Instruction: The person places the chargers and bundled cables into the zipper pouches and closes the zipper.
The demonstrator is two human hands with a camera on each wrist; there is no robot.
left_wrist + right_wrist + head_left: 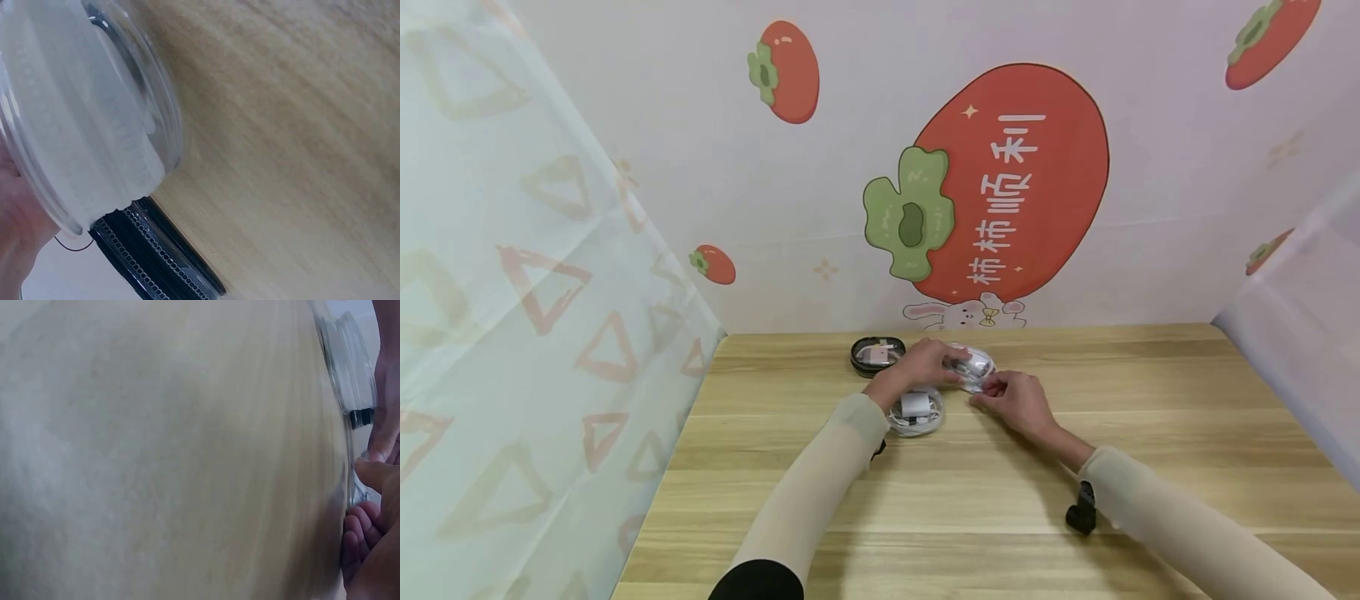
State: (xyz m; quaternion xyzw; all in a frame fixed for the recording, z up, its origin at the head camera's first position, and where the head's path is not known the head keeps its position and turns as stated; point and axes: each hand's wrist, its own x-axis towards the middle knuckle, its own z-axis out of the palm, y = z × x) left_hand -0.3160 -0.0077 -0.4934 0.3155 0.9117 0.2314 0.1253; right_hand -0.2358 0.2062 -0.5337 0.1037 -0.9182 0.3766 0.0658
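At the back of the table lies a clear oval pouch point(979, 363) with a white item inside. My left hand point(923, 362) grips its left side between thumb and fingers. At its lower right corner, my right hand point(1019, 403) pinches the edge with thumb and forefinger, the other fingers curled under. What exactly the right fingertips hold is too small to tell. Just below the left hand sits a round clear case point(934, 422) with a white charger point(915, 405) and coiled cable. It looms large beside the left hand point(22, 215) in the left wrist view, showing a white zip band point(75, 112).
A black-rimmed clear pouch point(874, 353) holding a cable and a white plug stands left of the left hand, its black zip point(156, 256) visible in the left wrist view. Behind the wooden table point(1000, 533) rises a printed cloth point(820, 183), with more cloth on both sides.
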